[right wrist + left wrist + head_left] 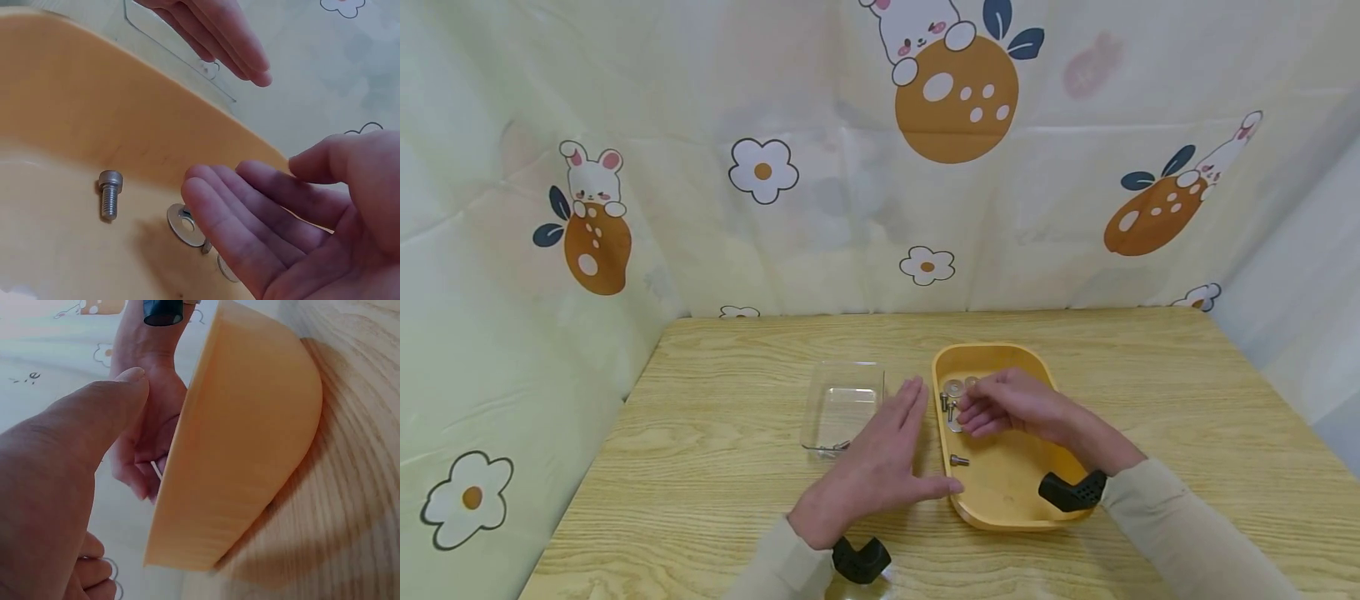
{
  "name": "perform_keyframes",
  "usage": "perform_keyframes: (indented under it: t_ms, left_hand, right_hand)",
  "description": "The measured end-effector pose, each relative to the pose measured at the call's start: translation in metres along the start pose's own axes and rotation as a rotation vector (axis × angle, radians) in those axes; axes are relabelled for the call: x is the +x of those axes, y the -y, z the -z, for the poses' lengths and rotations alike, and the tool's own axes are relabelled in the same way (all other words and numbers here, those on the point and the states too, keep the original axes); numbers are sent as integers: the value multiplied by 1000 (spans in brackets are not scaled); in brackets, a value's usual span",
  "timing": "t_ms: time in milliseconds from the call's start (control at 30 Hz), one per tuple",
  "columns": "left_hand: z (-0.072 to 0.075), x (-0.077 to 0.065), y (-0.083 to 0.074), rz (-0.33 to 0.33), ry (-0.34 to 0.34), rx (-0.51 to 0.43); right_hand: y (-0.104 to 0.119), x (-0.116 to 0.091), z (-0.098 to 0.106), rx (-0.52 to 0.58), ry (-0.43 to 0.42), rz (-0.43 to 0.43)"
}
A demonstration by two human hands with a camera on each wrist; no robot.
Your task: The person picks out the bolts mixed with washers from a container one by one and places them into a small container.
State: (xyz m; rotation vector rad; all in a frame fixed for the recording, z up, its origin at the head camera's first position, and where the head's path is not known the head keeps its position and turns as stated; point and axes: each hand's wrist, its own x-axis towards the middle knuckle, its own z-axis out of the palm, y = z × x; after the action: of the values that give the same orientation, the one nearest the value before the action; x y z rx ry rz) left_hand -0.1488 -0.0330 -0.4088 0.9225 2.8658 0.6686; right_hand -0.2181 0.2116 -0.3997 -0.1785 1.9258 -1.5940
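One clear box (848,410) is standing leftmost, the left hand (880,462) — fingers pressed together, thumb spread — covering part of it; one orange tray (1011,496) is holding three visible screws (958,460) and three visible washers (948,387) along its left side, the right hand (1015,404) hovering, fingers slightly bent and empty, beside two screws, partly hiding a washer

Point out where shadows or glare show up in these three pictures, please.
Head view: fairly even light, with a pale glint in the clear, rectangular plastic box; left wrist view: soft shadow on the light wood-grain table beside the orange-yellow, rounded plastic tray; right wrist view: blurry-edged shadow on the tray's floor near the right hand.
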Motion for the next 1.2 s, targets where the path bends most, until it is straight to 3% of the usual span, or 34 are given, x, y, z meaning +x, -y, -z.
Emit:
perform_keyframes:
  t_ms: [533,1000,1200]
  left_hand:
    - [-15,2,-11,-73,21,50]
    - [-17,2,-14,-87,49,31]
    - [-17,2,-15,-96,43,47]
  right_hand:
    - [-9,-6,-15,-252,106,27]
    - [-16,-9,-24,-207,162,13]
    - [-19,-10,-24,-119,192,-16]
